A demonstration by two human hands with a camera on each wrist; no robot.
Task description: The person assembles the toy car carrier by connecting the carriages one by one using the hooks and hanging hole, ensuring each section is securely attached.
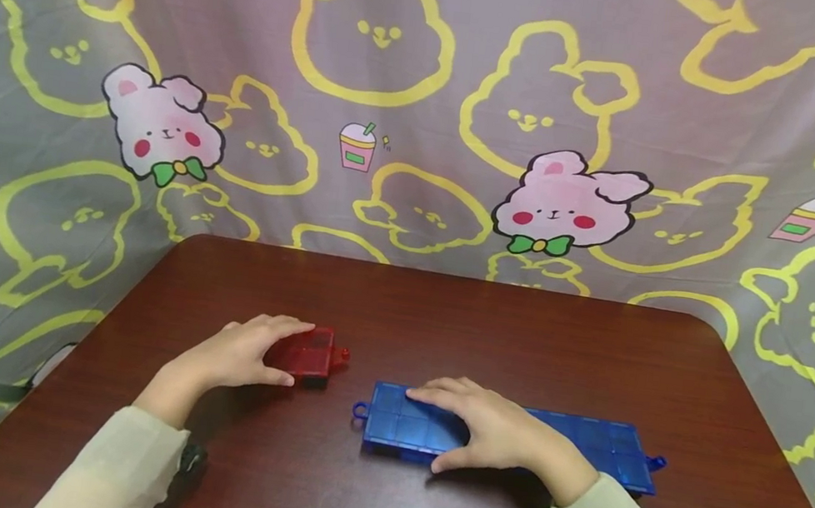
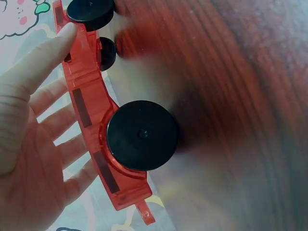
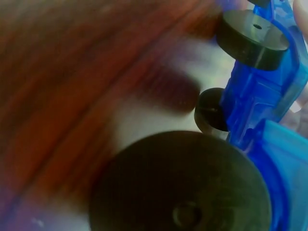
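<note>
My left hand (image 1: 241, 352) spans a translucent red toy car base (image 1: 313, 352), thumb on its near side and fingers over the far side. In the left wrist view, round black wheels (image 2: 143, 135) show along the red base, with a small tab at one end. To the right, a longer translucent blue toy car base (image 1: 586, 438) lies lengthwise across the table. My right hand (image 1: 501, 428) grips it across the width, thumb at the near edge, hiding its middle. Black wheels (image 3: 252, 41) also show under the blue base in the right wrist view.
The brown wooden table (image 1: 431, 315) has rounded far corners. Behind it and along both sides hangs a grey-pink curtain (image 1: 421, 138) printed with cartoon rabbits. A small gap separates the red base's end tab (image 1: 340, 356) from the blue base's ring (image 1: 359, 410).
</note>
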